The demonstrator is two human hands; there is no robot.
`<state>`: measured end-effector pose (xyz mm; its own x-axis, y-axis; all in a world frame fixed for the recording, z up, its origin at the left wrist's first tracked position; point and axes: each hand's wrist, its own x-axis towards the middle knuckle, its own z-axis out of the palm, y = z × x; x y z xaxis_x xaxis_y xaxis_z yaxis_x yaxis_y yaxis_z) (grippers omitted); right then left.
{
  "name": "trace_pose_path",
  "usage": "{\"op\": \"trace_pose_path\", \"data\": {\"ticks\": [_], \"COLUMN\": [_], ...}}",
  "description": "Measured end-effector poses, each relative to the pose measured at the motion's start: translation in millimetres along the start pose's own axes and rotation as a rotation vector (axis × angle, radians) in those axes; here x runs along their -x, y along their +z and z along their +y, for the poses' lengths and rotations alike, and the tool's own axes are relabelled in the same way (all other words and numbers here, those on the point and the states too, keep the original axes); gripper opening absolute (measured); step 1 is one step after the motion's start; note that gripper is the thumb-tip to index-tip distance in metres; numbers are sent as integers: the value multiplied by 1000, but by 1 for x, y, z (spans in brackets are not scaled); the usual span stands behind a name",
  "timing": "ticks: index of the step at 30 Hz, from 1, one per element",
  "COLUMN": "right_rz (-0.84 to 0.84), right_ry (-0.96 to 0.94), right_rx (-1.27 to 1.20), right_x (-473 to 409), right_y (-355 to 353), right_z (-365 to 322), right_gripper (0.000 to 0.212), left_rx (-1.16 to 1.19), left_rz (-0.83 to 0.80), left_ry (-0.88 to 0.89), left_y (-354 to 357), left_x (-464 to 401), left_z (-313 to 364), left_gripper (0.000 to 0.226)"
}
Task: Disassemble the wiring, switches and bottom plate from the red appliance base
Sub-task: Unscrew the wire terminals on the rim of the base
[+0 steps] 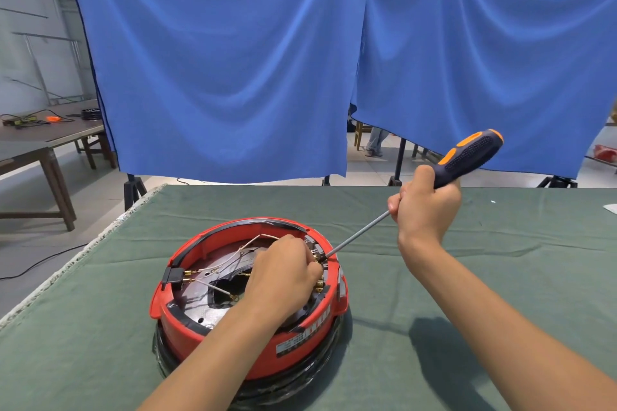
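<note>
A round red appliance base (302,349) sits upside down on a table covered with green cloth (467,277), near the front edge and a little left of centre, its open underside facing up. Inside the rim lies a dark metal bottom plate (200,305) with a ragged opening in the middle, and thin white wires (233,257) with brass ends cross over it toward a black connector block (173,276) fixed at the left wall. The left hand (283,272) reaches into the base from the near side, fingers curled down at the right inner wall, where brass terminals (319,284) show beside a switch part — the fingers seem to pinch something there, but exactly what they hold is hidden under the hand. The right hand (425,205) is closed in a full fist around a screwdriver (467,157) with a dark blue and orange handle, held up above the table to the right of the base. Its long steel shaft slants down and left, and the tip meets the right inner wall just beside the left fingertips. Behind the table hang blue cloth sheets (233,60) on stands, and a brown wooden table (40,143) with some tools stands at the far left.
</note>
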<state>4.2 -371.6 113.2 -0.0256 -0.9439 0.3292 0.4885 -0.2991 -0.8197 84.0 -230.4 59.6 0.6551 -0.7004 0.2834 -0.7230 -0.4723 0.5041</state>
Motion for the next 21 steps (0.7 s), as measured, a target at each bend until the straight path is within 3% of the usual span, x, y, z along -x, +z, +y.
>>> {"op": "trace_pose_path", "data": {"ticks": [7, 14, 21], "right_rz": [84, -158, -262], "right_ry": [156, -135, -222], "right_rx": [-35, -9, 71], "right_x": [-3, 6, 14], "right_y": [-9, 9, 19], "right_z": [12, -16, -26], "right_gripper": [19, 7, 17], "left_rx": [20, 36, 61], "left_rz": [-20, -14, -14], "left_ry": [-6, -16, -35], "left_y": [-1, -2, -3], "left_x": [1, 1, 2], "left_z": [-1, -1, -1], "left_gripper": [15, 13, 12]}}
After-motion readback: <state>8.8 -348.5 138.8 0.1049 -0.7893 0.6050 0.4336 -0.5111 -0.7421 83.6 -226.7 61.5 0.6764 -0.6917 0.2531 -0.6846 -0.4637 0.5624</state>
